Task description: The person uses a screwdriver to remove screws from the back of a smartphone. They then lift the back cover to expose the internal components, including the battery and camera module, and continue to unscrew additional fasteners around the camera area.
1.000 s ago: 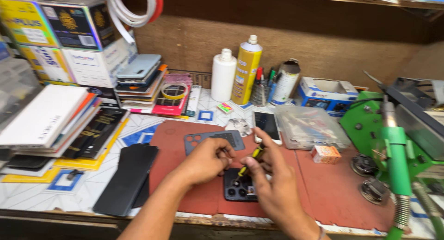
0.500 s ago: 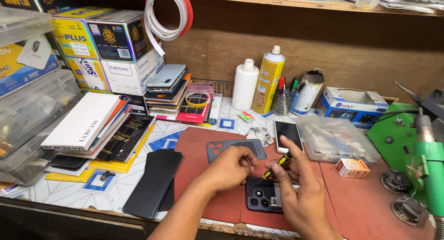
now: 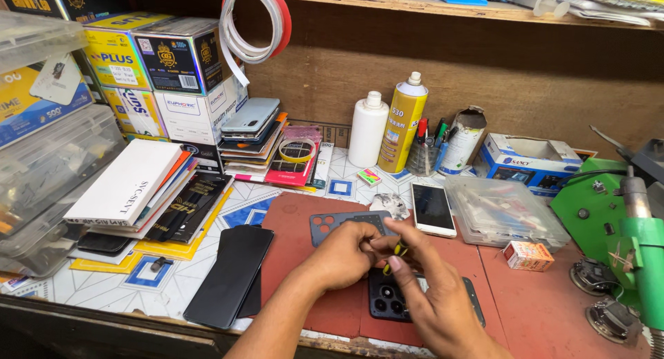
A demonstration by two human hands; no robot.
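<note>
Hands, left (image 3: 344,254) and right (image 3: 430,300), pinched narrow on yellow-black tool (image 3: 395,254) above dark phone (image 3: 391,297) lying on red mat (image 3: 297,227); judged likely to slip, scratching camera lenses.

Black phone (image 3: 389,298) on red mat (image 3: 297,224); yellow spray can (image 3: 403,124).

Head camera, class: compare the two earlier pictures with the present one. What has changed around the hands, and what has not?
The view has swung left and closer, so more of the stacked boxes shows. The left hand and right hand have stayed together over the dark phone, the right still pinching the yellow-handled tool. Nothing was picked up or let go. The white phone, the grey back cover and the spray can lie unmoved.
</note>
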